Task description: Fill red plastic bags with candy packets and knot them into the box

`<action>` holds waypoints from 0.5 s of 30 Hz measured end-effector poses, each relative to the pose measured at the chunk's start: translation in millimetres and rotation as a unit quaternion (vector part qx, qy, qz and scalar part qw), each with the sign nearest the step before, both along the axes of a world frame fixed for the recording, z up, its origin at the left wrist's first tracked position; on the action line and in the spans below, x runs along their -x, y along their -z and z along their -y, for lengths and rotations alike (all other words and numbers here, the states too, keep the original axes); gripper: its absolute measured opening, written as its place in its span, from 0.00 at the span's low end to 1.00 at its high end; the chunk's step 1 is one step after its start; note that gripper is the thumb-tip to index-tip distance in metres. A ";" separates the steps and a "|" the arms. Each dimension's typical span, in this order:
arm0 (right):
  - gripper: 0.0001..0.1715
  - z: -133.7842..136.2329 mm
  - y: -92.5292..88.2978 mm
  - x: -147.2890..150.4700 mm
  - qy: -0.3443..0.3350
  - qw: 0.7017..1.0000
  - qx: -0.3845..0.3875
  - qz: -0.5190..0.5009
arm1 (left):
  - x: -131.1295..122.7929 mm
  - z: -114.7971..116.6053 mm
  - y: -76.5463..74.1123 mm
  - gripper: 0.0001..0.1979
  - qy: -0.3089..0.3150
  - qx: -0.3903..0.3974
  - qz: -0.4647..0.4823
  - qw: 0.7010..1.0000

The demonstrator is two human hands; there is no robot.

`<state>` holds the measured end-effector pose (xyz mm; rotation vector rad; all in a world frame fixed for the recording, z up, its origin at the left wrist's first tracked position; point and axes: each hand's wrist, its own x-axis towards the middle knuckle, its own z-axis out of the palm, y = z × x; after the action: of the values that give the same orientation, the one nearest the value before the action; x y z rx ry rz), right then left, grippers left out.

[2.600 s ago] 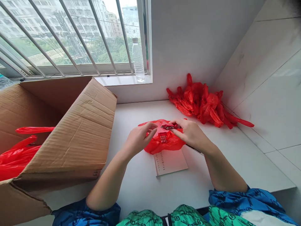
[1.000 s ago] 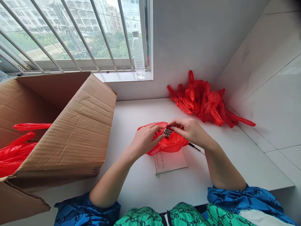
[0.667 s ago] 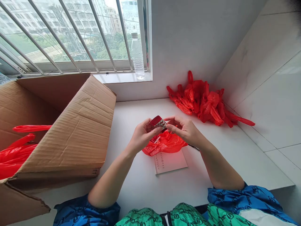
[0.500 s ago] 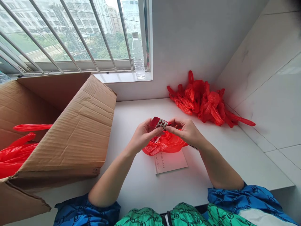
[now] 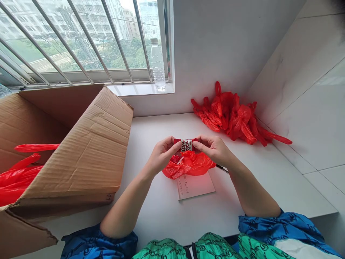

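Red packet (image 5: 186, 145) — printed, oblong — bridges fingers (image 5: 175, 148) over crinkled plastic bag (image 5: 192, 166).

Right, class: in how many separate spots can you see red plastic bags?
3: bags in the cardboard box, a crumpled bag below the red packet between left hand and right hand, and a pile near the wall. Others may be hidden.

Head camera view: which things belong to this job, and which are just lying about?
Likely the job's:
small red-and-white printed packet, held
crumpled red plastic bag
perhaps brown cardboard box, heaped red plastic bags

Apparently lying about:
clear plastic bottle
black pen
white paper pad
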<state>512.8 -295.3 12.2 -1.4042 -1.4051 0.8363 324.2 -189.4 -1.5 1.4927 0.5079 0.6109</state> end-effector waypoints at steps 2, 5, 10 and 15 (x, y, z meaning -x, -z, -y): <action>0.15 -0.3 0.9 -0.6 0.004 1.000 -0.001 0.007 | 0.0 0.3 -0.3 0.18 0.009 0.010 -0.004 1.000; 0.15 -0.1 1.5 -0.8 0.004 1.000 -0.002 0.009 | -0.1 0.6 -0.2 0.18 0.013 0.003 -0.008 1.000; 0.16 -0.3 1.2 -0.3 -0.004 1.000 0.005 0.005 | -0.1 0.3 0.7 0.17 0.015 -0.011 -0.021 1.000; 0.18 -3.1 3.6 -2.3 -0.022 1.000 0.008 -0.018 | 0.3 -1.3 1.3 0.18 0.023 0.004 -0.024 0.999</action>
<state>515.1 -292.2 8.6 -1.3677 -1.4097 0.8989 323.8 -188.0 -2.8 1.5113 0.5102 0.5371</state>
